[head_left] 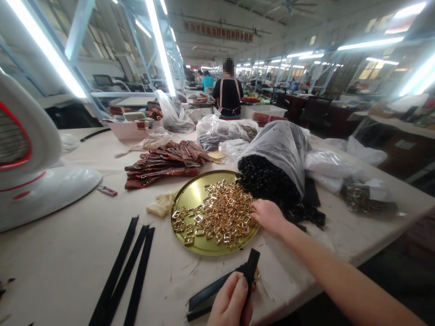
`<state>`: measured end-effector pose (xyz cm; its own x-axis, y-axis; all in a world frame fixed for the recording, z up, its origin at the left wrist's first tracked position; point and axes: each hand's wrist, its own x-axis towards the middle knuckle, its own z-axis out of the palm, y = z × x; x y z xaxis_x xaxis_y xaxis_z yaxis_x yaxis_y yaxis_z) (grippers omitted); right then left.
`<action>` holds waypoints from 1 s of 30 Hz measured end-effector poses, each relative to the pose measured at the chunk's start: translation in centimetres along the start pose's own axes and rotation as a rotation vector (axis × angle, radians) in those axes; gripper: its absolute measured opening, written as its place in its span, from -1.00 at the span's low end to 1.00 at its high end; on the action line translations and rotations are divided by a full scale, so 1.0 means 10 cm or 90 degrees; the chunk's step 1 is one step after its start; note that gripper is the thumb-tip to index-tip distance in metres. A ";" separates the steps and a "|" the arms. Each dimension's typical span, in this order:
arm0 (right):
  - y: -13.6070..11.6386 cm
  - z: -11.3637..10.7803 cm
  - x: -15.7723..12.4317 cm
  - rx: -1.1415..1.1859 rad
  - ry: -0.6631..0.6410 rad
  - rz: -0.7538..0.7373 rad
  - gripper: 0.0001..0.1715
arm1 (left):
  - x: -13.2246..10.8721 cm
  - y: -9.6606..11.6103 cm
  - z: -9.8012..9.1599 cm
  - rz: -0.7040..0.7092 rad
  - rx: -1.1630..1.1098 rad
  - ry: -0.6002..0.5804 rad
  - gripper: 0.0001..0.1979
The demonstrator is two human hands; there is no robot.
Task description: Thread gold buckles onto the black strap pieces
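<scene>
At the bottom centre, my left hand (231,296) is closed around a black strap (252,262), thumb on top. The strap is folded, with its lengths running left below the hand. A bit of gold metal shows just behind it. My right hand (268,216) reaches to the right edge of a heap of gold buckles (227,213). Its fingers are bent together at the buckles, and what lies between the fingertips is hidden. The heap rests on a round gold tray (185,185). Several loose black straps (131,271) lie at the left.
Behind the tray are stacked reddish-brown strips (166,163). A plastic bag (280,145) spills small black pieces (268,181) beside my right hand. A white fan (30,172) stands at the left. The table's edge (374,246) runs along the right. A person (229,93) stands farther back.
</scene>
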<state>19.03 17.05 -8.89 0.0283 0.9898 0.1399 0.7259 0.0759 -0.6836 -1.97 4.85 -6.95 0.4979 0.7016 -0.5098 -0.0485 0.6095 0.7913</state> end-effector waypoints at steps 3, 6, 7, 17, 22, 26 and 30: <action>0.02 0.09 0.17 -0.008 -0.039 0.026 -0.75 | 0.01 -0.01 -0.04 0.001 -0.029 0.023 -0.61; 0.01 0.07 0.19 -0.006 -0.072 0.036 -0.73 | 0.00 -0.02 -0.08 0.011 -0.050 0.037 -0.62; -0.01 0.03 0.16 -0.004 -0.077 0.035 -0.76 | 0.00 -0.02 -0.10 0.019 -0.052 0.042 -0.62; -0.73 -0.20 -0.83 0.477 -0.201 0.096 -0.80 | -0.05 0.18 0.08 0.113 -0.199 0.043 -0.67; -0.84 -0.16 -1.21 0.395 -0.219 0.056 -0.86 | -0.16 0.08 0.20 0.130 -0.235 -0.006 -0.73; -0.86 -0.21 -1.42 0.199 -0.165 -0.049 -0.89 | -0.15 0.01 0.23 0.190 -0.092 0.075 -0.71; -0.88 -0.23 -1.57 0.176 -0.131 -0.079 -0.78 | -0.17 -0.04 0.27 0.244 0.046 0.153 -0.72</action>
<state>13.77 0.56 -3.47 -0.2073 0.9725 0.1064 0.5013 0.1990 -0.8421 -0.43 2.40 -5.48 0.2402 0.9426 -0.2321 -0.1258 0.2673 0.9554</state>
